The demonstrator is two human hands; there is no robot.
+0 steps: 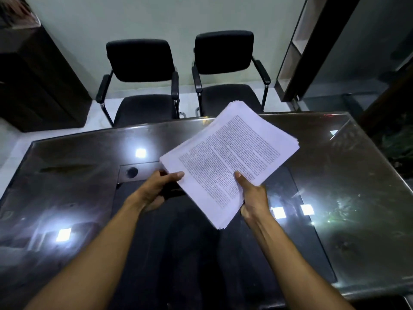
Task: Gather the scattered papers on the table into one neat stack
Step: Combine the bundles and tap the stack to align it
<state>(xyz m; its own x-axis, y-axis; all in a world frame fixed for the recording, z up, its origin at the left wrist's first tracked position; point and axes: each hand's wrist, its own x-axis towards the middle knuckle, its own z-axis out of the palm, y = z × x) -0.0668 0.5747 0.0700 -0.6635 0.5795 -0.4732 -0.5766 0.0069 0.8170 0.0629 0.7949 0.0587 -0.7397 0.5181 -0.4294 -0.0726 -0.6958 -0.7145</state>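
The glass-topped surface (335, 175) fills the lower two thirds of the frame, dark and glossy, throwing back square ceiling lights at centre left, lower left and right of centre. No loose sheets show anywhere on it, so the gathering looks largely finished.

Beyond its far edge, in the upper middle of the frame, two black chairs (143, 70) stand side by side against a pale wall.

The stack of papers (228, 162) sits just right of frame centre, held up off the surface and turned diagonally, its far corner pointing toward the upper middle. The top sheet carries dense printed text. The edges fan slightly at the upper and right corners, so the sheets are together but not yet squared; lifting them probably frees the edges for aligning or tapping.

The right hand (254, 198) grips the stack's near right edge, thumb laid flat on the top page and fingers curled beneath, carrying most of the weight. The left hand (156, 189) holds the near left corner, thumb resting on top and the other fingers tucked under, steadying it. With one hand on each side, the sheets can be nudged flush.

A small round grommet (131, 172) sits in the surface, left of the left hand.
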